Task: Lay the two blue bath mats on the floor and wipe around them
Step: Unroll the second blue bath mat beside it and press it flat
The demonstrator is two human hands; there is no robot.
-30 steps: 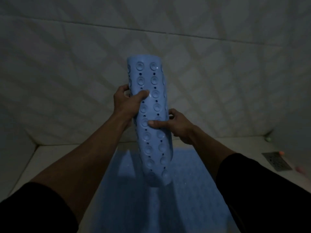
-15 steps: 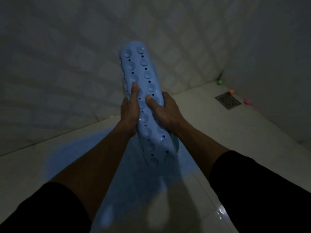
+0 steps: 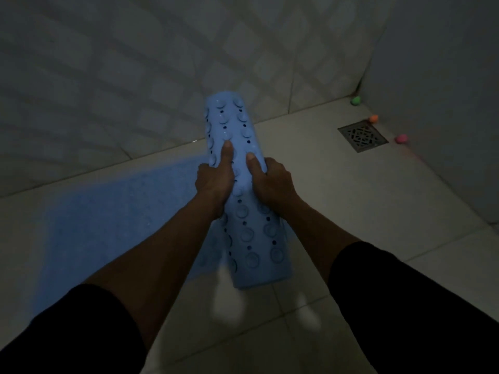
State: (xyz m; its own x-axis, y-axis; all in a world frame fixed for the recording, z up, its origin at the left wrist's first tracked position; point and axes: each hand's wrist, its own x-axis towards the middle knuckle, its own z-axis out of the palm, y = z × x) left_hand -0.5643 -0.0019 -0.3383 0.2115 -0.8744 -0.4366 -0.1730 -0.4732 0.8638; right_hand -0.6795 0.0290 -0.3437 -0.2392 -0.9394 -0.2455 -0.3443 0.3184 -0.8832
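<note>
A rolled blue bath mat [image 3: 253,238] with suction cups and small holes is held lengthwise in front of me, above the floor. My left hand [image 3: 214,176] grips its left side, thumb lying along the top. On the right side my right hand [image 3: 272,179] grips it the same way, thumb on top. A second blue bath mat [image 3: 118,211] lies flat on the tiled floor to the left, beside the wall, partly hidden by my left arm.
A square metal floor drain [image 3: 362,135] sits at the right. Around it lie three small objects: green [image 3: 356,100] in the corner, orange [image 3: 373,118], pink [image 3: 401,139]. Tiled walls [image 3: 135,76] close the back and right. Bare pale floor tiles [image 3: 351,211] lie right of the mats.
The rolled mat has come down from upright in front of the wall to low over the floor. Both hands shifted to grip it side by side. My view turned right and downward.
</note>
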